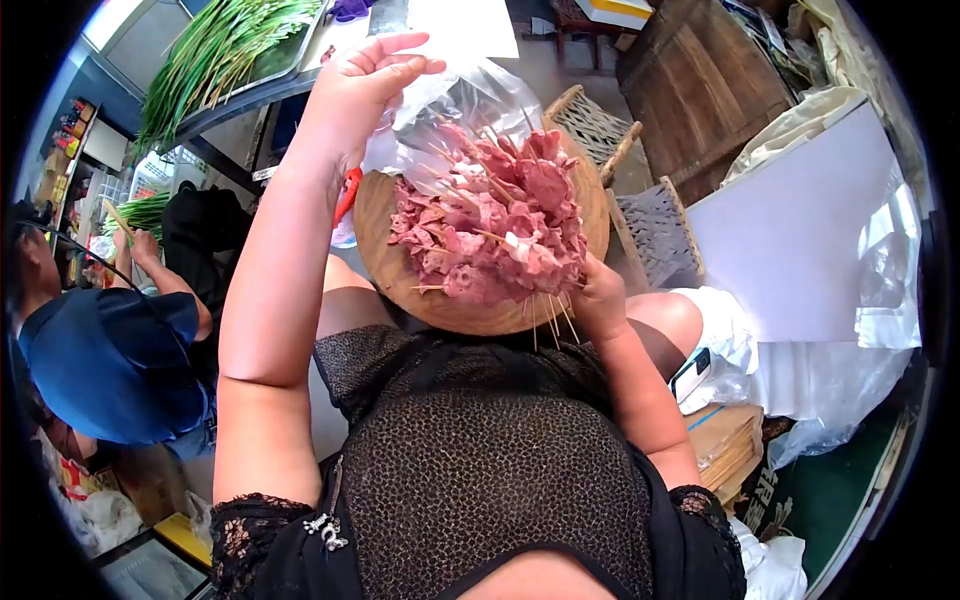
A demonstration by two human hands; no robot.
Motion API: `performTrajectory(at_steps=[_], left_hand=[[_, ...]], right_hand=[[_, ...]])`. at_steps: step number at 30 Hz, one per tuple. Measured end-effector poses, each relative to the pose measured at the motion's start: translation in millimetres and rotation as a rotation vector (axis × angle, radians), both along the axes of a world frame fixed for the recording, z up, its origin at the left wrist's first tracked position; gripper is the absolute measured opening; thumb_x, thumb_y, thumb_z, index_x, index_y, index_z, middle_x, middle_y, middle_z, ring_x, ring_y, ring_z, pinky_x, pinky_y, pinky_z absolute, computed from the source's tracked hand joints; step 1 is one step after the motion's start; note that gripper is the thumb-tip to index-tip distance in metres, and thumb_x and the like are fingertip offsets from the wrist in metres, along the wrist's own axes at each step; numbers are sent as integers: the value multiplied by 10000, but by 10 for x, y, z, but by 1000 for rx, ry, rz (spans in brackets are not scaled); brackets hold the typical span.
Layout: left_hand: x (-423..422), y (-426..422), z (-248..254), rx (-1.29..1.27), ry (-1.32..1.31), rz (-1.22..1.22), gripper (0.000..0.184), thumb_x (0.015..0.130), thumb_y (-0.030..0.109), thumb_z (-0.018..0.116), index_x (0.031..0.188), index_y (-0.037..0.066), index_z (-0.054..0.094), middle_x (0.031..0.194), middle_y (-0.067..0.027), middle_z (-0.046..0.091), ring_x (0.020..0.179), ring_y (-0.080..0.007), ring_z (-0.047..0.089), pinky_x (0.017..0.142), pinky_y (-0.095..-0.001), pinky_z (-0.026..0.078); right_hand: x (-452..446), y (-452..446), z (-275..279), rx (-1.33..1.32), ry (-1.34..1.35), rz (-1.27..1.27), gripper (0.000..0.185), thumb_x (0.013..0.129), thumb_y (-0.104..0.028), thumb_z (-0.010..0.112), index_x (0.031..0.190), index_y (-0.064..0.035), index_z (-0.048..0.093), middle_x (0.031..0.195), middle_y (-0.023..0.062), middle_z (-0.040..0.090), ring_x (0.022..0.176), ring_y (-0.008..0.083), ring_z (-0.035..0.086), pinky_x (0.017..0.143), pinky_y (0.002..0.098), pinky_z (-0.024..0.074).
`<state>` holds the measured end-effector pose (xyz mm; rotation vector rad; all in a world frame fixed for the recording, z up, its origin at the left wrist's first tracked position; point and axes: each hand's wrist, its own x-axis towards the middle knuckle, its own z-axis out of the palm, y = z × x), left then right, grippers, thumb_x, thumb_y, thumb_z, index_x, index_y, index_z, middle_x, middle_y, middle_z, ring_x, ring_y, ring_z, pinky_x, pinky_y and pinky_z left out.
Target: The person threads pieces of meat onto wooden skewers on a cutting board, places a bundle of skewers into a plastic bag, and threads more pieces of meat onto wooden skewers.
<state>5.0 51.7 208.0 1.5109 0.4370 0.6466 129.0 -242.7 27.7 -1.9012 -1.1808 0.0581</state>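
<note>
The meat skewers [490, 225] lie in a heap on a round wooden board [380, 238] in the upper middle of the frame, bare stick ends poking out below. The right hand [600, 298] grips skewers at the heap's lower right edge; the left hand [385, 72] is raised, fingers half curled, and whether it pinches any plastic I cannot tell. To handle these well, I would gather the sticks by their bare ends, keep points away from the palm, and lift gently so the thin meat doesn't slide or tear. The clear plastic bag [470, 95] just behind the meat looks flimsy, so its film is best kept off the sharp tips; its contents are unclear. At upper left, a tray [297, 57] on the counter [235, 111] holds long green stalks [225, 50]; below it stands a white basket [156, 172], its contents hard to make out.
</note>
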Motion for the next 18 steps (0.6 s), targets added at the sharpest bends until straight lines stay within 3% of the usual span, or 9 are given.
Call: performTrajectory(at_steps=[1, 2, 5, 8, 10, 12, 14, 16, 18], left_hand=[[-39, 38, -4, 0, -17, -13, 299, 865, 119, 598, 1153, 42, 574, 995, -83, 668, 631, 3, 488, 548, -139, 367], [-60, 48, -7, 3, -19, -10, 299, 865, 119, 598, 1153, 42, 574, 995, -83, 668, 631, 3, 488, 548, -139, 367], [-182, 100, -35, 73, -78, 25, 270, 878, 70, 573, 1143, 21, 576, 994, -80, 662, 882, -72, 588, 762, -184, 446], [-249, 292, -178, 129, -119, 178, 263, 875, 57, 574, 1130, -8, 573, 961, -76, 662, 885, -93, 612, 813, -206, 457], [-310, 420, -295, 143, -161, 199, 262, 870, 52, 580, 1125, -9, 575, 959, -71, 660, 887, -92, 613, 817, -207, 456], [-368, 403, -267, 142, -163, 211, 256, 871, 46, 578, 1120, -15, 575, 954, -71, 660, 885, -93, 613, 815, -207, 456], [-376, 408, -280, 118, -212, 206, 255, 874, 42, 573, 1120, -26, 569, 959, -79, 656, 903, -102, 614, 813, -206, 457], [-360, 394, -292, 96, -206, 175, 258, 874, 44, 572, 1124, -21, 568, 971, -81, 654, 921, -110, 616, 812, -200, 453], [-355, 323, -294, 89, -195, 171, 256, 879, 50, 567, 1129, -7, 570, 963, -73, 657, 891, -86, 605, 775, -178, 441]], right_hand=[[0, 11, 8, -18, 20, -16, 341, 772, -44, 630, 1106, -106, 609, 888, 137, 654, 788, 284, 645, 676, 319, 505], [3, 11, 41, -15, 18, -12, 341, 772, -44, 630, 1106, -106, 609, 888, 137, 654, 788, 284, 645, 676, 319, 505], [84, -119, 70, -7, 46, -42, 260, 779, -33, 612, 1033, -88, 632, 878, 143, 653, 784, 285, 643, 674, 313, 502], [314, -440, 320, -63, 192, -110, 202, 788, -20, 600, 978, -70, 647, 841, 104, 666, 742, 167, 640, 654, 310, 501], [774, -697, 470, -146, -94, -124, 182, 798, -14, 592, 959, -72, 655, 818, 95, 668, 734, 114, 620, 649, 300, 501], [1024, -760, 1111, -525, -165, -251, 180, 815, -47, 557, 950, -102, 662, 807, 84, 669, 713, 162, 641, 618, 330, 500], [1293, -719, 1473, -568, -843, -170, 108, 769, -90, 550, 827, -140, 627, 696, 86, 600, 603, 221, 592, 529, 351, 458], [1372, -482, 1851, -740, -991, -10, 51, 762, -136, 551, 767, -132, 602, 662, 83, 580, 647, 270, 589, 548, 394, 440], [1527, -244, 1934, -856, -1266, 170, 67, 735, -149, 559, 739, -160, 625, 631, 41, 579, 623, 234, 594, 551, 374, 443]])
